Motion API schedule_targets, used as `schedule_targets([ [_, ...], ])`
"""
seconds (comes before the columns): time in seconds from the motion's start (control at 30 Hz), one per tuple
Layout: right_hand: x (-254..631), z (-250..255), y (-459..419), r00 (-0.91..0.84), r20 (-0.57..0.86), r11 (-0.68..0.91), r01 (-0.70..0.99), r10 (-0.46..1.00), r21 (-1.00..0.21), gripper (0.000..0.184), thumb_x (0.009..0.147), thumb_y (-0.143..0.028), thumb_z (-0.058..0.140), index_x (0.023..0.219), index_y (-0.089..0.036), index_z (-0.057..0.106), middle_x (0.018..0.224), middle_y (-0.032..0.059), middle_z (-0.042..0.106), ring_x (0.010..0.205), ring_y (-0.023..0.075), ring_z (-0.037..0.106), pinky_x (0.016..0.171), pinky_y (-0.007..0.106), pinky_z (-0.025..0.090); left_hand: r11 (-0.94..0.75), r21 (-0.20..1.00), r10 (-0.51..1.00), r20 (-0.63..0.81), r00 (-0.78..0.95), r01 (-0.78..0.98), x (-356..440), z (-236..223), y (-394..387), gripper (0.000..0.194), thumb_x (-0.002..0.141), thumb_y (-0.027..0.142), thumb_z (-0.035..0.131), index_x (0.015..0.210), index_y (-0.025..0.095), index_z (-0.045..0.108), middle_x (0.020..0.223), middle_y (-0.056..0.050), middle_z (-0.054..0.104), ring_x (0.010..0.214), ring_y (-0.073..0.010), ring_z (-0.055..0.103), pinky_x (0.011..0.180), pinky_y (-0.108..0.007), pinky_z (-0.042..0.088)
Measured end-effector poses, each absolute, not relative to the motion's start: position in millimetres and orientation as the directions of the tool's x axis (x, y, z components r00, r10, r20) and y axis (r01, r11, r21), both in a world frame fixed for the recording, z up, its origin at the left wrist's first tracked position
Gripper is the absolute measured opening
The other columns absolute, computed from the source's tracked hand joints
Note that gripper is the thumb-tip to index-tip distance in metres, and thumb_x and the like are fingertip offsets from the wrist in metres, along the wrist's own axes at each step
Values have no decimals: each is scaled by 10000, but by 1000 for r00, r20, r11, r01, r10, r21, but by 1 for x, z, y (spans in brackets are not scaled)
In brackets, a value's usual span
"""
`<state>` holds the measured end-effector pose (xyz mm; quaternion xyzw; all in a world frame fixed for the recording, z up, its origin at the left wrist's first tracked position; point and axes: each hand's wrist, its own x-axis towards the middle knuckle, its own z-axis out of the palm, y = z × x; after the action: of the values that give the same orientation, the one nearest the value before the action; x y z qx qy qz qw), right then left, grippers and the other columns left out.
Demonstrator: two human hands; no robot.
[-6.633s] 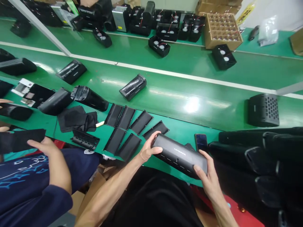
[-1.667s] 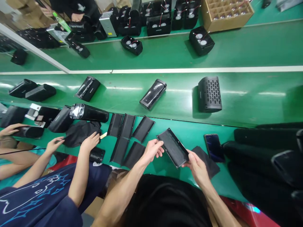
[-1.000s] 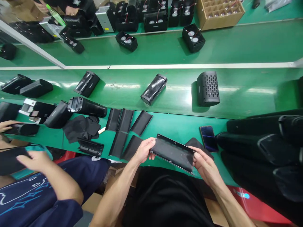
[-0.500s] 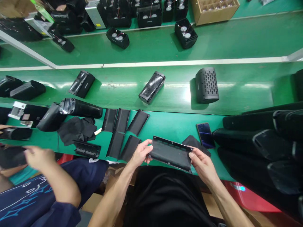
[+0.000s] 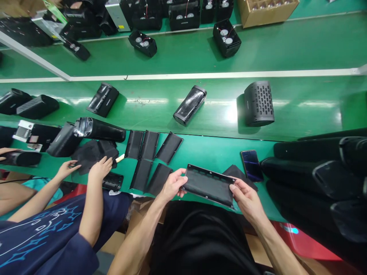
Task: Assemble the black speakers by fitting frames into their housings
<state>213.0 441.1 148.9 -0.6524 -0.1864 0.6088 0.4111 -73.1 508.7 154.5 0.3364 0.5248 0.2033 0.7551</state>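
A black rectangular panel (image 5: 210, 186) with a raised rim and small holes along its edge is held level above the bench edge. My left hand (image 5: 174, 184) pinches its left end, thumb on top. At the right end my right hand (image 5: 246, 193) is closed on it, with the thumb over the rim. Beside my left hand several similar black panels (image 5: 149, 147) lie in two rows on the green bench. Partly hidden behind my right hand is a piece of thin black cloth or sheet (image 5: 237, 174), and a phone (image 5: 251, 165) lies next to it.
Black speakers (image 5: 190, 105) stand on the green conveyor beyond the bench, including one with a slotted face (image 5: 259, 103). Large black padded shapes (image 5: 309, 172) crowd the right side. On the left, a co-worker's hands (image 5: 99, 168) are at a pile of black cloth (image 5: 88, 152).
My hands and the panel have stayed almost in place. The co-worker's blurred hand has moved right, onto the black cloth pile. The whole view has shifted slightly.
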Motion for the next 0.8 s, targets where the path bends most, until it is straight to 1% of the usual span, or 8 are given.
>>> schedule_targets([
  [0.4, 215, 149, 441, 163, -605, -572, -205, 780, -794, 438, 781, -577, 841, 968, -197, 731, 662, -39, 513, 596, 125, 428, 545, 248, 372, 696, 718, 665, -655, 358, 22, -72, 149, 511, 485, 858, 593, 664, 1094, 177, 581, 489, 72, 572, 310, -76, 472, 326, -139, 280],
  [0.63, 215, 149, 442, 165, -596, -567, -191, 786, -801, 494, 796, -568, 829, 1118, -201, 754, 690, -34, 514, 610, 138, 462, 564, 263, 400, 688, 725, 679, -650, 342, 10, -73, 148, 512, 467, 857, 585, 655, 1088, 183, 598, 496, 81, 544, 319, -66, 448, 333, -142, 279],
  [0.8, 217, 144, 441, 160, -578, -561, -142, 800, -816, 455, 851, -543, 784, 1163, -213, 755, 686, -39, 497, 625, 144, 464, 590, 268, 394, 687, 727, 682, -644, 346, -1, -74, 147, 513, 475, 846, 589, 665, 1093, 186, 615, 502, 92, 507, 338, -61, 423, 344, -152, 291],
])
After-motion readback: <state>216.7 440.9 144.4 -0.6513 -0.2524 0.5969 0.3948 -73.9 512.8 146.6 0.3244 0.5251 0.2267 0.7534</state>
